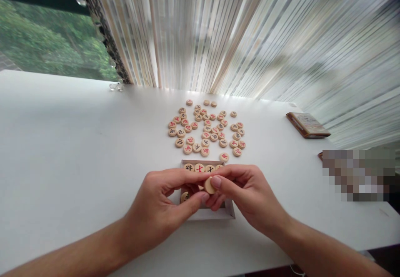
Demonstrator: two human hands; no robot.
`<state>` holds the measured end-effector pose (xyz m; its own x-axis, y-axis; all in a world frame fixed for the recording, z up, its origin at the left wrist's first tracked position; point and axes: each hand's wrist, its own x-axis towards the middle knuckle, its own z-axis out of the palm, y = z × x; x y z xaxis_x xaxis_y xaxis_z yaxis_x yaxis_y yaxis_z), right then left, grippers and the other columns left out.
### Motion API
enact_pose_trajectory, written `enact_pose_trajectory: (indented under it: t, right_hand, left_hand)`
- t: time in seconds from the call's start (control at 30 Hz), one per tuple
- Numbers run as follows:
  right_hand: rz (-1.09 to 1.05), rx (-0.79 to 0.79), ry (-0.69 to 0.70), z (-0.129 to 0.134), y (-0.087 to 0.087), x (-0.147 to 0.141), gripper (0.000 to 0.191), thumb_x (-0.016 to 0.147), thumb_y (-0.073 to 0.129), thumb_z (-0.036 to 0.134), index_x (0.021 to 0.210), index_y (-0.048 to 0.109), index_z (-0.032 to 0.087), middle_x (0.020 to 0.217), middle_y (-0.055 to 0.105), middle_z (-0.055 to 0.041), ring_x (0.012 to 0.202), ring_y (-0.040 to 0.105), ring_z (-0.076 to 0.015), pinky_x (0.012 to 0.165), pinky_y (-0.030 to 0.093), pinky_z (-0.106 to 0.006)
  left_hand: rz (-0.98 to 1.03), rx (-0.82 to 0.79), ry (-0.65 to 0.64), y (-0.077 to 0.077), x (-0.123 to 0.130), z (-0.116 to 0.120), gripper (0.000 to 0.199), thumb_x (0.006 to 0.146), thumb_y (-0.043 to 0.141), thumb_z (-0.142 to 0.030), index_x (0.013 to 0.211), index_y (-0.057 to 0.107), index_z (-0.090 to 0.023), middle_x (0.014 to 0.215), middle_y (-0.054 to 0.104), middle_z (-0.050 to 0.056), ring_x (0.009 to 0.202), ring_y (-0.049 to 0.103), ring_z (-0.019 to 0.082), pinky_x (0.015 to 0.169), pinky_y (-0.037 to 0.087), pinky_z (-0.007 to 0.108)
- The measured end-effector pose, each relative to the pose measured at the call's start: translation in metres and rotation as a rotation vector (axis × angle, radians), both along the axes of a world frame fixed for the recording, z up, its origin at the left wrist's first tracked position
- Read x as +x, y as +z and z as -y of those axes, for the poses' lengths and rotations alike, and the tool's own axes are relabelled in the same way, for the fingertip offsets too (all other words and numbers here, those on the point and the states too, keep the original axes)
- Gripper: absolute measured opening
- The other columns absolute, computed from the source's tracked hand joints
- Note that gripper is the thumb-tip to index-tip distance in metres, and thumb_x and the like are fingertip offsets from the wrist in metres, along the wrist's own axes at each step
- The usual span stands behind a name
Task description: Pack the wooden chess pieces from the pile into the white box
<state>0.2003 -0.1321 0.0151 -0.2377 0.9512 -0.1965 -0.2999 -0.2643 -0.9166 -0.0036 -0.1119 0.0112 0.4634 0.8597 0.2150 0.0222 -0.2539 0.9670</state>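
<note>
A round wooden Chinese chess piece (209,186), blank side facing me, is held over a shallow box. My right hand (240,187) grips it, with the thumb pressed on its face. My left hand (170,195) is closed about its left side, thumb below and fingers above. Beneath both hands lies the open box (215,214), partly covered by them. Along its far side runs a row of pieces, among them one with a black character (188,167) and one with a red character (199,168). Another piece (185,197) shows at the box's left side.
Many loose pieces (205,135) with red or black characters are scattered beyond the box on the white table (78,152). A flat brown box (308,124) lies at the right, near a blurred-out object (356,175). Striped curtains (193,31) hang behind the table.
</note>
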Motion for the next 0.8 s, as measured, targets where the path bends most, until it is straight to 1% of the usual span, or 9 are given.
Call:
enact_pose_trajectory:
  t: [0.07, 0.1, 0.23, 0.37, 0.5, 0.6, 0.67, 0.73, 0.8]
  right_hand:
    - [-0.014, -0.011, 0.017, 0.0003, -0.0008, 0.0004, 0.02, 0.085, 0.091, 0.035, 0.09, 0.087, 0.016, 0.072, 0.082, -0.0048, 0.06, 0.077, -0.0135, 0.059, 0.066, -0.019]
    - [-0.022, -0.016, 0.023, 0.0007, -0.0012, 0.0003, 0.019, 0.084, 0.092, 0.034, 0.09, 0.087, 0.016, 0.072, 0.082, -0.0048, 0.06, 0.077, -0.0134, 0.06, 0.066, -0.019]
    - [-0.035, -0.033, 0.026, 0.0015, -0.0025, -0.0002, 0.023, 0.073, 0.1, 0.024, 0.089, 0.085, 0.016, 0.073, 0.082, -0.0043, 0.062, 0.077, -0.0133, 0.061, 0.066, -0.019]
    - [-0.017, -0.032, 0.035, 0.0006, -0.0007, 0.0005, 0.026, 0.073, 0.1, 0.027, 0.09, 0.085, 0.015, 0.074, 0.083, -0.0049, 0.062, 0.077, -0.0139, 0.061, 0.067, -0.021]
    - [0.007, 0.006, 0.039, 0.0015, 0.0024, 0.0001, 0.026, 0.074, 0.099, 0.029, 0.095, 0.088, 0.018, 0.074, 0.082, -0.0041, 0.063, 0.078, -0.0144, 0.064, 0.068, -0.022]
    - [0.027, 0.093, 0.032, 0.0042, 0.002, -0.0011, 0.018, 0.083, 0.093, 0.028, 0.099, 0.089, 0.021, 0.076, 0.083, -0.0037, 0.065, 0.078, -0.0141, 0.066, 0.068, -0.021]
    - [0.065, 0.184, 0.004, 0.0061, -0.0001, -0.0013, 0.015, 0.089, 0.088, 0.024, 0.103, 0.089, 0.025, 0.082, 0.084, -0.0035, 0.071, 0.08, -0.0143, 0.071, 0.068, -0.021]
    - [0.16, 0.326, -0.04, 0.007, -0.003, -0.0005, 0.023, 0.091, 0.084, 0.018, 0.111, 0.087, 0.029, 0.095, 0.085, -0.0044, 0.08, 0.081, -0.0151, 0.076, 0.069, -0.023]
    - [0.311, 0.533, -0.09, 0.0066, -0.0057, 0.001, 0.033, 0.09, 0.083, 0.012, 0.118, 0.085, 0.029, 0.105, 0.084, -0.0061, 0.087, 0.08, -0.0166, 0.077, 0.068, -0.025]
  left_hand:
    - [-0.003, -0.009, 0.011, -0.0021, 0.0, -0.0004, 0.031, 0.092, 0.08, -0.015, 0.12, 0.085, -0.026, 0.1, 0.086, 0.002, 0.089, 0.079, 0.016, 0.081, 0.061, 0.02]
    - [-0.003, -0.013, 0.006, -0.003, -0.0001, -0.0004, 0.031, 0.092, 0.08, -0.015, 0.121, 0.084, -0.026, 0.101, 0.086, 0.002, 0.089, 0.079, 0.015, 0.081, 0.061, 0.02]
    - [0.01, -0.01, -0.019, -0.0046, -0.0009, 0.0006, 0.033, 0.094, 0.078, -0.016, 0.126, 0.082, -0.026, 0.094, 0.085, 0.002, 0.085, 0.078, 0.015, 0.079, 0.061, 0.021]
    - [0.012, 0.006, -0.016, -0.0026, -0.0014, 0.0011, 0.032, 0.095, 0.078, -0.017, 0.125, 0.083, -0.025, 0.094, 0.085, 0.003, 0.086, 0.078, 0.016, 0.079, 0.061, 0.023]
    - [0.003, -0.029, -0.007, -0.0012, -0.0002, -0.0004, 0.026, 0.094, 0.08, -0.02, 0.119, 0.084, -0.023, 0.098, 0.086, 0.005, 0.086, 0.078, 0.017, 0.077, 0.061, 0.023]
    - [0.042, -0.097, 0.006, -0.0015, 0.0021, -0.0013, 0.018, 0.093, 0.081, -0.021, 0.11, 0.084, -0.02, 0.096, 0.086, 0.006, 0.086, 0.079, 0.018, 0.076, 0.063, 0.024]
    - [0.077, -0.166, 0.037, -0.0016, 0.0035, -0.0014, 0.015, 0.092, 0.082, -0.021, 0.107, 0.084, -0.019, 0.099, 0.085, 0.005, 0.088, 0.08, 0.018, 0.079, 0.065, 0.023]
    - [0.118, -0.232, 0.065, -0.0015, 0.0039, -0.0011, 0.013, 0.091, 0.083, -0.022, 0.104, 0.082, -0.02, 0.1, 0.085, 0.004, 0.089, 0.081, 0.017, 0.082, 0.066, 0.022]
    - [0.154, -0.285, 0.065, -0.0016, 0.0033, -0.0005, 0.011, 0.09, 0.084, -0.022, 0.101, 0.081, -0.02, 0.098, 0.085, 0.003, 0.089, 0.082, 0.017, 0.082, 0.066, 0.022]
